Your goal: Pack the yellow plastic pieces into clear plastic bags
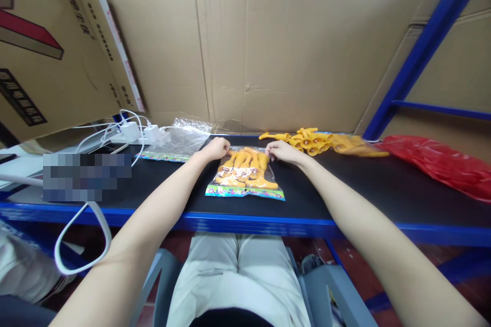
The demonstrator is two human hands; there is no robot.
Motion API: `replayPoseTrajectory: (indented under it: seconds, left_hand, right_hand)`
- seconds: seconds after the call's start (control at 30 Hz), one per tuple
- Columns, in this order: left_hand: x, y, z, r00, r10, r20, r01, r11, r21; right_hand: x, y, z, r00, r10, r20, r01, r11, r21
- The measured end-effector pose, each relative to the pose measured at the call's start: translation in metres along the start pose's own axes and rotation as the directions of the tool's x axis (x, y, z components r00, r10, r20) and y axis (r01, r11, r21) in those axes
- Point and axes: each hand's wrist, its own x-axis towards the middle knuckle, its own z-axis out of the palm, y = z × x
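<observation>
A clear plastic bag point(245, 191) with a colourful printed strip along its near edge lies on the black tabletop, holding several orange-yellow figure-like pieces point(245, 163). At the bag's far left corner, my left hand point(215, 149) is closed with the fingers curled on the plastic. My right hand point(283, 152) pinches the far right corner between thumb and fingers. Just beyond my right hand sits a loose pile of similar orange-yellow pieces point(310, 141); some show hollow, cup-like ends. Flat clear bags point(176, 140) with the same printed strip lie beyond my left forearm.
A filled clear bag of orange pieces point(351, 144) and a red plastic bag point(433, 161) lie to the right. White chargers point(132, 132) and cables stand at the left, near a blurred-out patch. Cardboard walls point(299, 51) and a blue metal frame point(418, 46) enclose the table.
</observation>
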Motion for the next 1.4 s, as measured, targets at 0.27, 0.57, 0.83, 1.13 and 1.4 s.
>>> replayPoseTrajectory:
  seconds: [0.27, 0.57, 0.83, 1.13, 1.4]
  left_hand:
    - [-0.002, 0.004, 0.002, 0.983, 0.129, -0.131, -0.095, 0.967, 0.235]
    - [-0.005, 0.02, -0.002, 0.97, 0.158, -0.183, -0.107, 0.96, 0.26]
    - [-0.006, 0.026, -0.003, 0.953, 0.206, -0.222, -0.149, 0.957, 0.248]
    - [-0.008, 0.039, -0.005, 0.942, 0.185, -0.281, -0.121, 0.966, 0.23]
    - [-0.011, 0.049, -0.009, 0.941, 0.145, -0.305, -0.077, 0.971, 0.225]
  right_hand:
    - [-0.004, -0.006, -0.001, 0.999, 0.033, 0.018, -0.034, 0.998, 0.054]
    - [-0.009, -0.007, 0.0, 0.996, 0.013, -0.084, -0.027, 0.986, -0.166]
    - [-0.013, -0.018, 0.0, 0.998, -0.017, 0.054, 0.008, 0.984, 0.176]
    - [-0.023, -0.031, 0.007, 0.988, -0.004, 0.157, -0.055, 0.928, 0.368]
    - [-0.021, -0.038, 0.022, 0.962, 0.081, 0.263, -0.238, 0.722, 0.65]
